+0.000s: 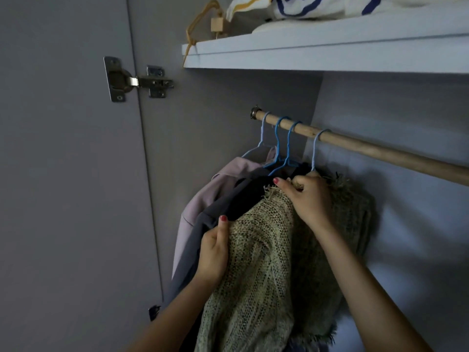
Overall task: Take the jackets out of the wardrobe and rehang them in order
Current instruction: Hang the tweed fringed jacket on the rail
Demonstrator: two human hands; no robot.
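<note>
A green woven jacket (264, 262) with a frayed collar hangs from a light blue hanger (314, 148) on the wooden rail (380, 151). My right hand (307, 196) pinches its collar just under the hanger hook. My left hand (214, 252) grips the jacket's left shoulder edge. To the left hang a dark grey jacket (203, 224), a black garment (256, 191) and a pale pink jacket (200, 196), on blue hangers bunched at the rail's left end.
A white shelf (317, 52) runs above the rail, carrying folded white bedding with blue stripes (317, 6) and a yellow cord with a wooden block (218, 25). The open wardrobe door with a metal hinge (137, 81) is on the left. The rail's right part is bare.
</note>
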